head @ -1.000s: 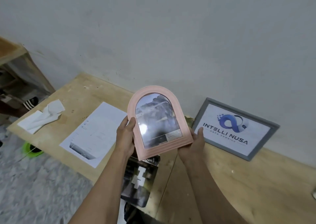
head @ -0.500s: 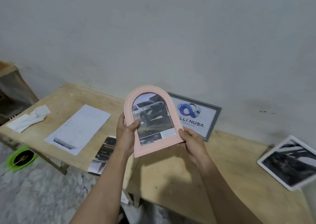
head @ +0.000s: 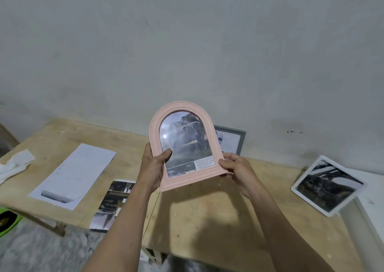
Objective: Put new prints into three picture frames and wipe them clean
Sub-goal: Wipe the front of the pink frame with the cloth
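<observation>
Plainly the pink arched frame point(head: 182, 147) is being held up in the air over the wooden table point(head: 207, 219), tilted a little, its face turned toward the camera; the left hand point(head: 154, 165) is gripping its lower left edge, thumb lying over the front rim and onto the glazing, fingers hidden behind; the right hand point(head: 234, 167) is pinching the lower right corner, fingers curled round the edge. It is looking light and stiff, judging by how easily two hands are carrying it from the bottom alone; the clear front is likely slick and breakable, and a thumb on it is bound to be leaving smears, so the ribbed rim seems the better place to take hold, with a hand on either side rather than one corner.

A dark print with a small text label near the right hand's corner is sitting behind the glazing, and glare is washing across its upper part; the rim is pale pink, stepped in ridges, arched at the end farthest from the grip and square at the end being held. Behind the frame a grey frame point(head: 239, 138) is leaning on the wall; off beyond the right hand a white frame point(head: 326, 186) is lying propped.
</observation>
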